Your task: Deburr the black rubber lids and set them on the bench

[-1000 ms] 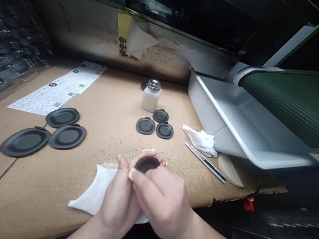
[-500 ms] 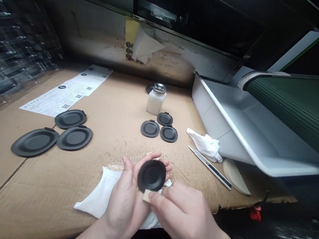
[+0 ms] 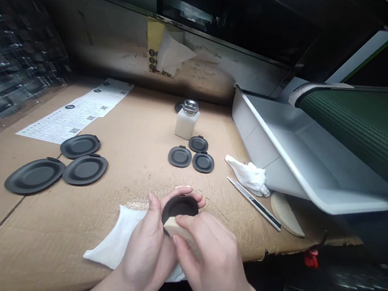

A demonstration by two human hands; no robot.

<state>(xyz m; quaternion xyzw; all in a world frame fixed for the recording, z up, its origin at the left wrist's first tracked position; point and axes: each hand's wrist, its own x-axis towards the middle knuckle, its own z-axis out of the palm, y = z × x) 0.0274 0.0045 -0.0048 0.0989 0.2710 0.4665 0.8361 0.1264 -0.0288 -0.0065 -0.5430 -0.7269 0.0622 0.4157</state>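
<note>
My left hand [image 3: 146,241], palm up, cradles a small black rounded dish-shaped piece [image 3: 180,205], its fingers curled behind the far rim. My right hand [image 3: 216,253] pinches a beige block, perhaps a sponge or felt pad [image 3: 175,227], against the near part of that piece. The block and fingers cover the piece's lower side. Beneath both hands lies a white cloth [image 3: 111,240]. Ahead stand several similar black pieces: a group of three near the middle [image 3: 179,156] and a group of three at the left [image 3: 85,170].
A white pump bottle [image 3: 186,124] stands behind the middle group. To the right are a crumpled white cloth [image 3: 251,176], a utility knife [image 3: 255,205], a beige half-round pad [image 3: 285,214] and a large grey tub [image 3: 276,149]. Printed sheets [image 3: 55,120] lie at left on the cardboard [image 3: 138,158].
My right hand has moved up and left, bringing the beige block from the near rim over the face of the black piece. More of the block shows. The camera view has shifted slightly.
</note>
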